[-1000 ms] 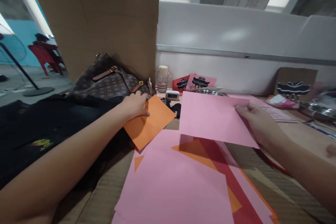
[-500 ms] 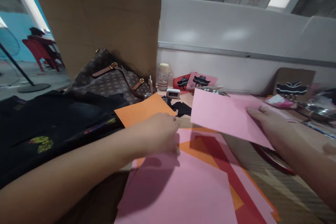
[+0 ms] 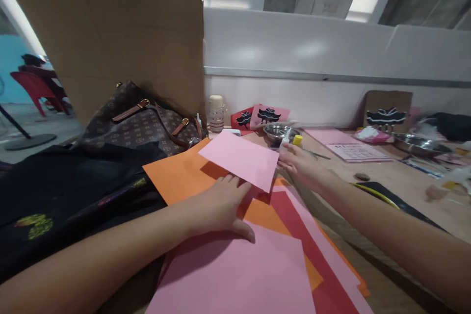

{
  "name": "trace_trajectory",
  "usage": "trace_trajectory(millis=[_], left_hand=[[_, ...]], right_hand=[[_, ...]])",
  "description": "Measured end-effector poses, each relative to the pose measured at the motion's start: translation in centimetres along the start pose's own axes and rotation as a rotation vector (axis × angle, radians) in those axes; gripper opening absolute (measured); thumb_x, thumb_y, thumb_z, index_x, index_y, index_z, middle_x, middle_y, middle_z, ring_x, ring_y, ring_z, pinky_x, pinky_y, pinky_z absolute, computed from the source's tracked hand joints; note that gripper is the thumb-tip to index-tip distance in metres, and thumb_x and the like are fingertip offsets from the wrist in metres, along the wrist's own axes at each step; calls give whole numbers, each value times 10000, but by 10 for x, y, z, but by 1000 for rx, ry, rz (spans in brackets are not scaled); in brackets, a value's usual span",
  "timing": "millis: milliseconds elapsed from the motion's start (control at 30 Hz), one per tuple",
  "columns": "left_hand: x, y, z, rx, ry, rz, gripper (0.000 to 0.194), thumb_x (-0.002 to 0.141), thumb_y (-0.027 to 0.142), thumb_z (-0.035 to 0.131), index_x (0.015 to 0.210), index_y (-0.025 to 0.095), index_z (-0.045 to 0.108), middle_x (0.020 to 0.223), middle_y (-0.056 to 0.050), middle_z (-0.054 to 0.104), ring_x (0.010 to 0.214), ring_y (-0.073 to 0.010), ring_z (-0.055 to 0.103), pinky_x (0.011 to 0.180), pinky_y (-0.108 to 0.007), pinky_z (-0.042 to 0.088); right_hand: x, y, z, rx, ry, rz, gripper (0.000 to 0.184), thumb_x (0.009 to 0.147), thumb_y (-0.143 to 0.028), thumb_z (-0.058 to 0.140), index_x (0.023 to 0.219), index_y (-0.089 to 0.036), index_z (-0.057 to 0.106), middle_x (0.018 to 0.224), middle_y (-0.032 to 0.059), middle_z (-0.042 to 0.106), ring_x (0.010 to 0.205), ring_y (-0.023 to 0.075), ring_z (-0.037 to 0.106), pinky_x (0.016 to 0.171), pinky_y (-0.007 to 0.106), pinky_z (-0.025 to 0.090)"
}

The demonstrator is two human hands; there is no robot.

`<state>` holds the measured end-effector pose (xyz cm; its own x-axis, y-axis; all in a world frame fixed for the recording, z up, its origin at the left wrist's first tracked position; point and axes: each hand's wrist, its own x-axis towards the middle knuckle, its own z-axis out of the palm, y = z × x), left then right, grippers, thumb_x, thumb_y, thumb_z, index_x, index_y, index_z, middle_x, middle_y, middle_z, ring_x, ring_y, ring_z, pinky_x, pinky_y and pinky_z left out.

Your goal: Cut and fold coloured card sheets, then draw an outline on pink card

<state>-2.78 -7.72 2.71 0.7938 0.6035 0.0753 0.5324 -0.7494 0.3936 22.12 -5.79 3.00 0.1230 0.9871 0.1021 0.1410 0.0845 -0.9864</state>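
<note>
My left hand [image 3: 221, 206] lies flat with fingers spread on a stack of pink, orange and red paper sheets [image 3: 257, 265] on the table. My right hand [image 3: 300, 164] pinches the right edge of a small pink sheet [image 3: 241, 157] and holds it raised above the stack. The pink sheet hangs over an orange sheet [image 3: 176, 174] that lies at the left of the stack, next to a black cloth [image 3: 73, 181].
A brown patterned handbag [image 3: 147, 120] leans on a tall cardboard panel [image 3: 110, 39]. At the back stand a small bottle [image 3: 216, 113], a metal bowl [image 3: 281, 132], a glue stick [image 3: 297, 140] and cards with black cut-outs [image 3: 261, 117]. Pink papers [image 3: 346, 144] and another bowl [image 3: 419, 143] lie right.
My right hand has carried the pink sheet leftward over the orange sheet. My left hand let go of the orange sheet and came down flat on the paper stack.
</note>
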Motion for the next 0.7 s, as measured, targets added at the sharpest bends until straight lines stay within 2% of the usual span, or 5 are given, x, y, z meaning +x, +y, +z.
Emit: trace_trajectory(millis=[167, 300, 467, 600, 700], left_hand=[[2, -1, -3, -130, -81, -136, 962, 606, 542, 824, 1415, 226, 410, 1382, -162, 530, 1209, -378, 530, 879, -390, 473], [5, -1, -4, -178, -108, -288, 616, 625, 549, 771, 1111, 232, 564, 1068, -91, 679, 943, -333, 648, 614, -314, 442], [8, -1, 3, -252, 23, -285, 442, 681, 552, 724, 939, 239, 548, 905, -27, 664, 797, -255, 636, 558, -282, 396], [13, -9, 4, -299, 147, -311, 512, 725, 583, 676, 1099, 247, 577, 959, -29, 676, 846, -251, 634, 651, -296, 439], [19, -22, -6, -317, 114, -333, 541, 809, 633, 547, 1168, 232, 601, 1069, -66, 689, 917, -255, 643, 724, -307, 464]], right_hand=[[-23, 16, -37, -53, 23, 61, 563, 828, -393, 713, 1324, -266, 480, 1390, 88, 555, 1293, 229, 522, 1093, 365, 424], [-50, 19, -60, -10, -126, 174, 597, 865, -495, 673, 1382, -289, 457, 1300, 85, 637, 1180, 235, 617, 979, 337, 526], [-80, 13, -56, -72, -336, 378, 406, 819, -469, 728, 1161, -256, 679, 1238, 86, 683, 1105, 292, 664, 782, 330, 608], [-86, 13, -42, -66, -437, 524, 348, 771, -364, 786, 1070, -212, 690, 1083, 91, 744, 939, 298, 725, 778, 387, 609], [-83, 13, -41, -70, -398, 544, 242, 771, -367, 787, 902, -192, 683, 939, 68, 768, 869, 269, 738, 733, 337, 602]])
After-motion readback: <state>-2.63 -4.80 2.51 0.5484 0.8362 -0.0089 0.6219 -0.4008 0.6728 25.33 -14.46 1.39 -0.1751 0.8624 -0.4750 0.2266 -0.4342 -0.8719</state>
